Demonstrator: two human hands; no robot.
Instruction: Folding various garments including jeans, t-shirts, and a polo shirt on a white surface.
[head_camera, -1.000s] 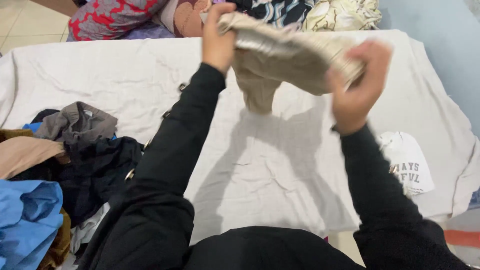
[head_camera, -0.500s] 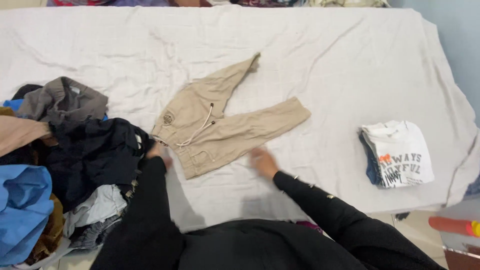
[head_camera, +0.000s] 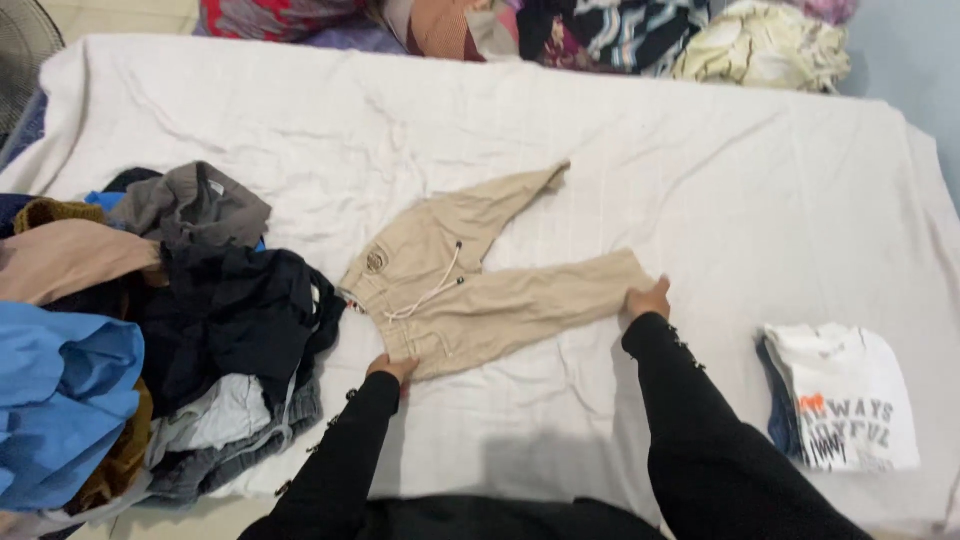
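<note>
White sheeting (head_camera: 700, 180) covers the table where beige trousers (head_camera: 470, 290) lie flat mid-surface, the left hand (head_camera: 392, 368) pinching their waistband, the right hand (head_camera: 648, 298) gripping a leg hem, near a folded white printed shirt (head_camera: 845, 405).

The heap of dark and blue clothes (head_camera: 150, 330) is running off the left edge. The folded stack (head_camera: 840, 405) is hiding its lower garments, perhaps denim. The bedding pile (head_camera: 620, 30) is getting cropped at the top.
</note>
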